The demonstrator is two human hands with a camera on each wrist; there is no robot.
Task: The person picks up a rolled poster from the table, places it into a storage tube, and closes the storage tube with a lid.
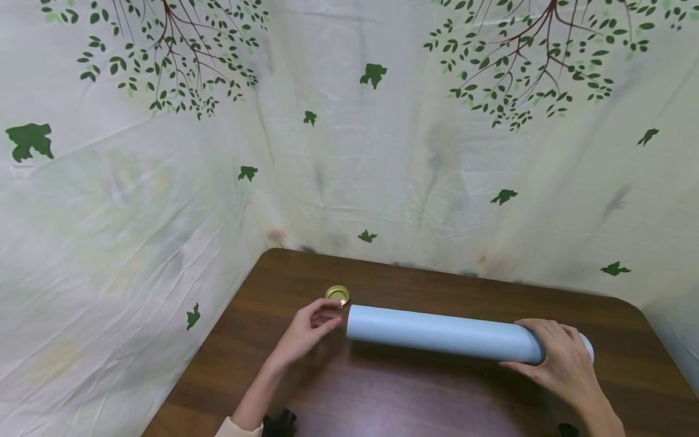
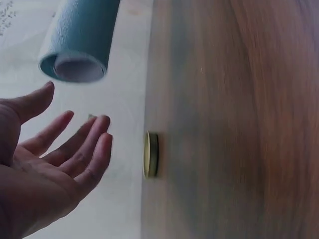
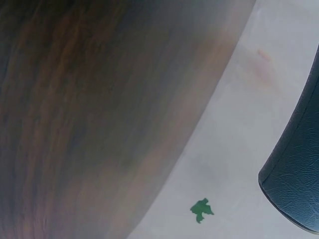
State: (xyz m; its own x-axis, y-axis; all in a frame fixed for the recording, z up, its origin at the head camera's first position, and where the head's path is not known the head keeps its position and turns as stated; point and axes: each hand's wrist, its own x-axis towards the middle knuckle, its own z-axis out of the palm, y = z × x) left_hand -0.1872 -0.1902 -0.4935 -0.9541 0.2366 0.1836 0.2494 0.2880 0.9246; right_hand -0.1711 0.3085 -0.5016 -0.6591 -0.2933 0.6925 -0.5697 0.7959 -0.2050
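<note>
Rolled sheet point(image 1: 445, 331): one, light blue, leather-grained; held above the table, lengthwise roughly along the far edge, with its shadow on the wood below. Its left end is open, showing a pale inner layer.
Right hand point(image 1: 562, 355): spread over the roll near its right end, thumb on the near side, fingers over the top; gripping it.
Left hand point(image 1: 308, 331): open, thumb and fingers parted, holding nothing; just beside the roll's left end, a gap between.
Round lid point(image 1: 337, 294): one, gold-coloured, flat on the table near the far edge, toward the far left corner; just beyond the left fingertips as I see it.
Table point(image 1: 415, 400): brown wood grain, rounded far corners.
Cloth backdrop point(image 1: 338, 188): pale, creased, printed with green leaves and branches; hangs beyond the far edge and along the left.
Sleeve point(image 1: 240, 428): cream, left wrist.
</note>
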